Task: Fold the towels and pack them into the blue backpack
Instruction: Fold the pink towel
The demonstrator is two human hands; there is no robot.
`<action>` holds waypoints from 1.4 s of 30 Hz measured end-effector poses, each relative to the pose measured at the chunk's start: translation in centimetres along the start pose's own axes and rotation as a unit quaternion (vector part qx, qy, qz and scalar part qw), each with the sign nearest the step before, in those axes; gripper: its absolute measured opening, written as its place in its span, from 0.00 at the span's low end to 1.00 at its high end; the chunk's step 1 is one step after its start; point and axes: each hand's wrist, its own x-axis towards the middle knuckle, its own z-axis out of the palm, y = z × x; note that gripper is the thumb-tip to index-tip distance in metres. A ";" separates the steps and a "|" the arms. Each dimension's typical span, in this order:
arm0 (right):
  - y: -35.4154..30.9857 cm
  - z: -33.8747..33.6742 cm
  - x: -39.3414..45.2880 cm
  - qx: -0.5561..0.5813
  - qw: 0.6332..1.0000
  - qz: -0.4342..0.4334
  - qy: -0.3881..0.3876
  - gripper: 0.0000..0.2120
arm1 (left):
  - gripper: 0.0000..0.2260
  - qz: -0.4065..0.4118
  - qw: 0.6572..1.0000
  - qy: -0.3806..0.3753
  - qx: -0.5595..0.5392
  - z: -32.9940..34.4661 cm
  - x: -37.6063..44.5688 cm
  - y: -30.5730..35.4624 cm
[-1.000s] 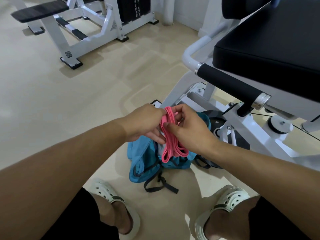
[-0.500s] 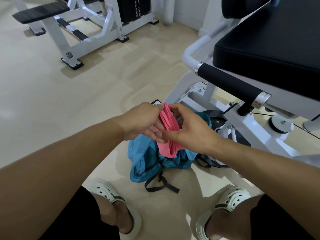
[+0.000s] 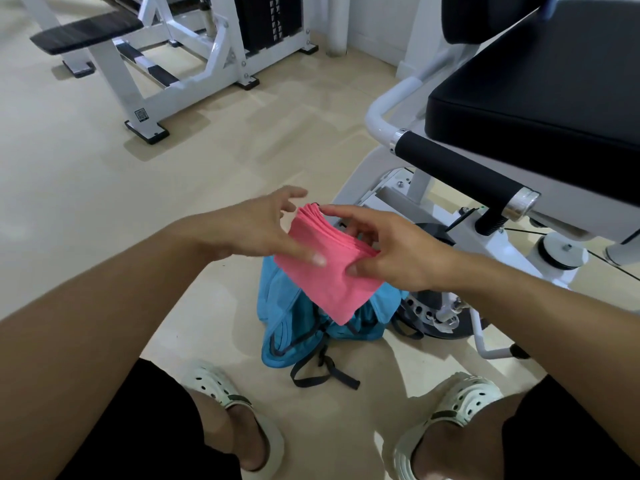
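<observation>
A folded pink towel (image 3: 325, 282) hangs tilted in the air between my hands, its layered edge pointing up and away. My right hand (image 3: 391, 251) pinches it, thumb on the near face and index finger along the top edge. My left hand (image 3: 256, 230) lies against its left side with the thumb flat on the cloth and the fingers spread loosely above the far corner. Directly below on the floor sits the blue backpack (image 3: 280, 327), partly hidden by the towel, so its opening cannot be seen clearly.
A white gym machine with a black seat pad (image 3: 540, 84) and a black foam handle (image 3: 460, 168) stands close on the right. Another white bench machine (image 3: 166, 74) is at the far left. Dark backpack straps (image 3: 322, 372) trail between my white clogs (image 3: 221, 393).
The towel has turned from hanging edge-on to showing its flat folded face. My left hand's fingers have loosened and spread, and the right hand has shifted to the towel's right side.
</observation>
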 end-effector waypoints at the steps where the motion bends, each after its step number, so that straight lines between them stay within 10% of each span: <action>1: 0.0 -0.3 0.0 0.022 1.000 -0.011 -0.010 0.42 | 0.40 0.013 0.999 -0.037 0.011 0.1 -0.1 -0.2; 7: -0.1 -1.6 -0.3 -0.025 0.999 0.025 -0.019 0.43 | 0.14 0.063 0.996 -0.049 -0.035 0.1 0.1 0.0; 12: 0.1 -0.3 -0.2 -0.047 0.997 0.053 0.012 0.45 | 0.13 0.074 0.995 -0.050 -0.037 0.8 0.1 0.6; 19: -0.1 -0.6 -0.1 -0.037 0.995 0.050 0.084 0.12 | 0.20 0.028 0.990 -0.072 -0.114 1.0 -0.2 1.0; 27: 0.6 -0.5 -0.3 -0.149 0.981 0.039 0.116 0.11 | 0.12 -0.058 0.970 -0.077 -0.224 2.1 0.5 1.0; 42: -0.7 2.8 -2.4 -0.233 0.970 0.034 0.058 0.44 | 0.17 -0.110 0.918 0.006 -0.380 2.4 1.2 1.5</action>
